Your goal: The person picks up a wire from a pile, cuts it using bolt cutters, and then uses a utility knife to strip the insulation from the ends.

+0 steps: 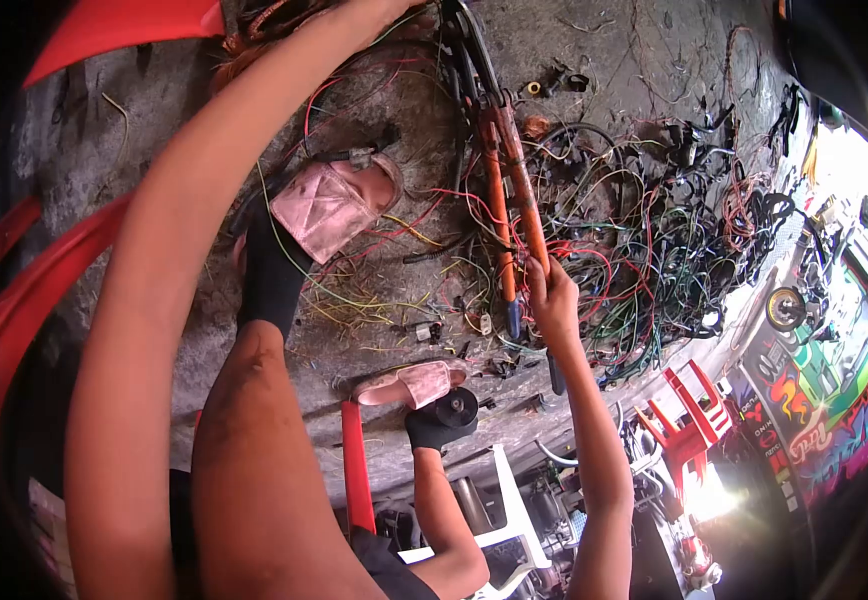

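Note:
A long bolt cutter [521, 175] with worn orange handles and a dark head lies across the upper middle of the view. My right hand [555, 300] is closed around its right handle, near the dark grip end. Beside it, the left handle [498, 205] runs almost parallel, a narrow gap apart. My left arm [169, 230] reaches up to the top edge, near the cutter's head; the hand there is cut off, so its fingers are hidden. A tangle of multicoloured wires [644, 250] lies just right of my right hand.
My feet wear pink slippers [324, 210] and black socks. Red curved plastic pieces [39, 285] are at the left. A black roll [457, 407] sits by the lower slipper. A white plastic chair [509, 505], a red chair [694, 410] and a painted vehicle [819, 370] are beyond.

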A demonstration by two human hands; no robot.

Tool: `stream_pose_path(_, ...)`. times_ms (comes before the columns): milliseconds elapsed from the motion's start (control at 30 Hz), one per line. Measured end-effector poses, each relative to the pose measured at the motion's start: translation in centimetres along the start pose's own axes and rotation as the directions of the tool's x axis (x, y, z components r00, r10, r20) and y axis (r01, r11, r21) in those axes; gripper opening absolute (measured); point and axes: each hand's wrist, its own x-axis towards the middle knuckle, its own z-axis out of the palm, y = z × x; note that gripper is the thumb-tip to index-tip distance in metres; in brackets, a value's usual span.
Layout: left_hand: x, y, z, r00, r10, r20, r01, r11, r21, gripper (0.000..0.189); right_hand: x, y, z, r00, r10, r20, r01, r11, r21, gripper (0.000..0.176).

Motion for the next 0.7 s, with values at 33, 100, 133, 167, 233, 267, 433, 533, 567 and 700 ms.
stream_pose_path(33, 0.1, 0.1, 0.0, 1.000, 0.003, 0.001, -0.003, 1.000, -0.001, 0.008, 0.2, 0.1, -0.7, 0.996, 0.065, 0.056, -0.065, 0.998, -0.003, 0.033)
stream_pose_path(100, 0.1, -0.1, 0.1, 0.992, -0.116, 0.044, 0.119, 0.990, -0.074, 0.010, 0.5, 0.3, -2.0, 0.992, 0.072, 0.102, -0.074, 0.997, 0.012, 0.034)
stream_pose_path(133, 0.1, -0.2, 0.0, 0.992, -0.116, 0.045, 0.119, 0.990, -0.074, 0.010, 0.8, -0.1, -2.9, 0.984, 0.116, 0.134, -0.118, 0.993, 0.007, 0.035)
stream_pose_path(167, 0.6, -0.7, -0.3, 0.994, -0.077, 0.077, 0.084, 0.992, -0.092, 0.011, 1.1, 0.4, -3.6, 0.969, 0.175, 0.175, -0.184, 0.982, 0.036, 0.038)
stream_pose_path(233, 0.3, 0.0, -0.5, 0.994, -0.035, 0.106, 0.046, 0.993, -0.109, 0.013, 1.7, -1.3, -5.7, 0.966, 0.171, 0.195, -0.177, 0.984, 0.015, 0.042)
stream_pose_path(267, 0.2, 0.2, -0.6, 0.996, -0.044, 0.080, 0.046, 0.999, -0.015, 0.013, 2.0, -1.7, -6.7, 0.958, 0.200, 0.207, -0.198, 0.980, -0.030, 0.043)
stream_pose_path(433, -2.2, 4.0, -0.9, 0.985, 0.166, 0.052, -0.166, 0.814, 0.556, 0.013, 3.2, -2.9, -10.0, 0.934, 0.191, 0.302, -0.178, 0.981, -0.070, 0.046)
stream_pose_path(533, -1.4, 4.0, -0.8, 0.970, 0.230, 0.077, -0.221, 0.706, 0.673, 0.010, 3.5, -4.7, -10.9, 0.927, 0.183, 0.327, -0.165, 0.983, -0.083, 0.040)
stream_pose_path(567, -1.3, 3.8, -0.6, 0.967, 0.241, 0.078, -0.231, 0.712, 0.663, 0.009, 3.4, -5.3, -11.3, 0.904, 0.254, 0.344, -0.252, 0.966, -0.051, 0.040)
stream_pose_path(700, -1.3, 4.3, 0.0, 0.956, 0.275, 0.102, -0.272, 0.695, 0.665, 0.008, 3.5, -8.4, -12.6, 0.845, 0.400, 0.354, -0.371, 0.916, -0.150, 0.044)
